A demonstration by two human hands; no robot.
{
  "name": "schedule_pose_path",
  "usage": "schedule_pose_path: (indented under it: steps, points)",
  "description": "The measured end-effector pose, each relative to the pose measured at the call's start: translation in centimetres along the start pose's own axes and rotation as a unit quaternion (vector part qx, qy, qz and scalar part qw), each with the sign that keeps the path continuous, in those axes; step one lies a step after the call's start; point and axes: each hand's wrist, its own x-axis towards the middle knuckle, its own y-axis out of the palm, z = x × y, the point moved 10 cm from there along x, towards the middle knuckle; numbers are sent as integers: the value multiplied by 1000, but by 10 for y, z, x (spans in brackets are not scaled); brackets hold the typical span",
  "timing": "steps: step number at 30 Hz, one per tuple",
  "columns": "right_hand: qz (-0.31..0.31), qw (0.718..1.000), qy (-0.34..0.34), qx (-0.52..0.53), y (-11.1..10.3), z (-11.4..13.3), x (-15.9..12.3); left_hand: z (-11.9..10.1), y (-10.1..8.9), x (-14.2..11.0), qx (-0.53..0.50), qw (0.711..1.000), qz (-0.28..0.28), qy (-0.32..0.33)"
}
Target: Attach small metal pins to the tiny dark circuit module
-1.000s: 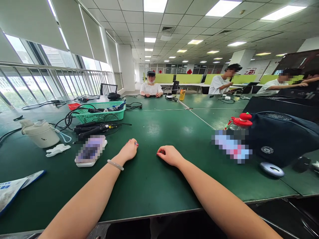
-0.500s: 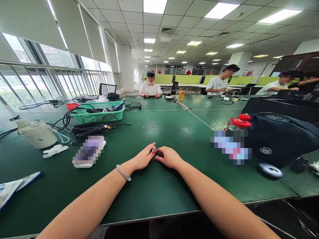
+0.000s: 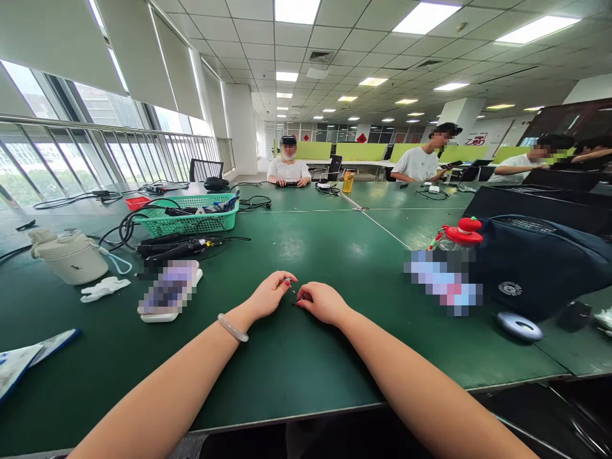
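Note:
Both my hands rest on the green table (image 3: 306,357) right in front of me. My left hand (image 3: 270,296), with a pale bangle on its wrist, has its fingers curled and pinched together on something tiny I cannot make out. My right hand (image 3: 322,301) lies a few centimetres to its right, fingers curled under with the tips on the tabletop. A very small dark speck lies on the table between the two hands. A phone (image 3: 168,292) lies to the left of my left hand.
A green basket (image 3: 191,220) with cables, black tools (image 3: 174,248), a white jug (image 3: 69,256) and a white glove (image 3: 102,288) lie at the left. A red-capped bottle (image 3: 454,239) and dark bag (image 3: 540,261) stand at the right. Other people sit at the far tables.
My left hand came rightward to meet my right hand, touched it half a second ago, and has now drawn slightly apart with its fingertips pinched.

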Motion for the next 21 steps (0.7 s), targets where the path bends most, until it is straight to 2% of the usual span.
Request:
schedule_pose_path:
  steps: [4, 14, 21]
  points:
    - [3, 1000, 0, -8, -1, 1, 0, 4, -3, 0, 81, 996, -5, -23]
    - [14, 1000, 9, -16, -2, 0, 0, -2, 0, -5, 77, 997, 13, -24]
    - [17, 1000, -1, -18, 2, -1, 0, 2, -5, -3, 61, 998, -10, -28]
